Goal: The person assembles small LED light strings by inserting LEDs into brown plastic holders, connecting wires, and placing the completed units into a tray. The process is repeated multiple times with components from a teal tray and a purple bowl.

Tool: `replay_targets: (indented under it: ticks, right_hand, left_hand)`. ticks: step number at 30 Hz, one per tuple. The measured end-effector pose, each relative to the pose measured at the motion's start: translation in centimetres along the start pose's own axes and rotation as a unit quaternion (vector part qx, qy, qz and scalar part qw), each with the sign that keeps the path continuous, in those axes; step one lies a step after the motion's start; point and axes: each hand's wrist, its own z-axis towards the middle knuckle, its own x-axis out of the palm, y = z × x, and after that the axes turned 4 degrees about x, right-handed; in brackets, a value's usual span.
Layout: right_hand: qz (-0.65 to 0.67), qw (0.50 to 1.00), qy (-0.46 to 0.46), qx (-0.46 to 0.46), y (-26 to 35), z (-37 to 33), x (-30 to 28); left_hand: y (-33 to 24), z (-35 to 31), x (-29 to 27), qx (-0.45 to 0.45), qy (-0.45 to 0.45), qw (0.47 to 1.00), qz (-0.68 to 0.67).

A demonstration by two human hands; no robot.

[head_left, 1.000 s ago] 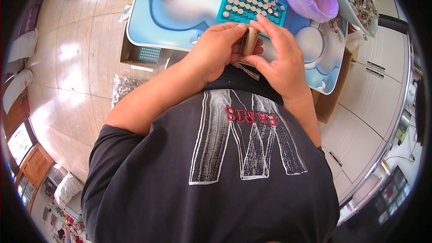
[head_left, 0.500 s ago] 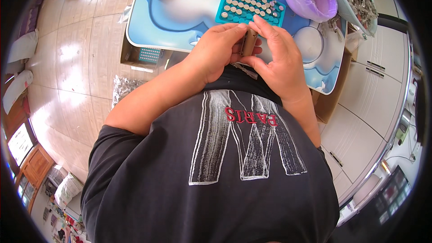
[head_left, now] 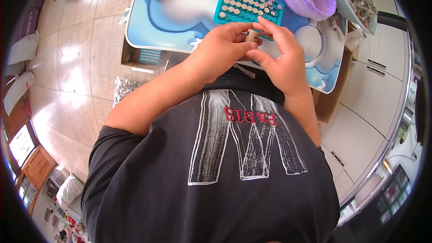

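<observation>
Tan cylindrical piece [head_left: 252,36] sits partly hidden between the hands [head_left: 223,46] [head_left: 286,60].

Black T-shirt [head_left: 148,198], short sleeves [head_left: 114,146]; white brushed-bar print [head_left: 208,139], red lettering [head_left: 252,116]; dark cloth [head_left: 221,81] beyond, perhaps trousers.

The left hand [head_left: 220,45] is curled, its thumb laid in toward its bent fingers, and the left forearm [head_left: 164,81] slants back and outward from them. Facing it, the right hand [head_left: 285,56] arches its fingers [head_left: 275,31] toward the left fingertips, thumb close beneath; the right forearm [head_left: 305,110] runs steeply back behind its own fingers.
</observation>
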Motion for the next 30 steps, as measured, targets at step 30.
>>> replay_targets:
  ticks: [30]
  right_hand:
    - [0.382,0.899,-0.114,0.181,-0.9,-1.8,2.2]
  left_hand:
    - [-0.3,-0.7,0.1,0.108,-0.024,0.953,0.281]
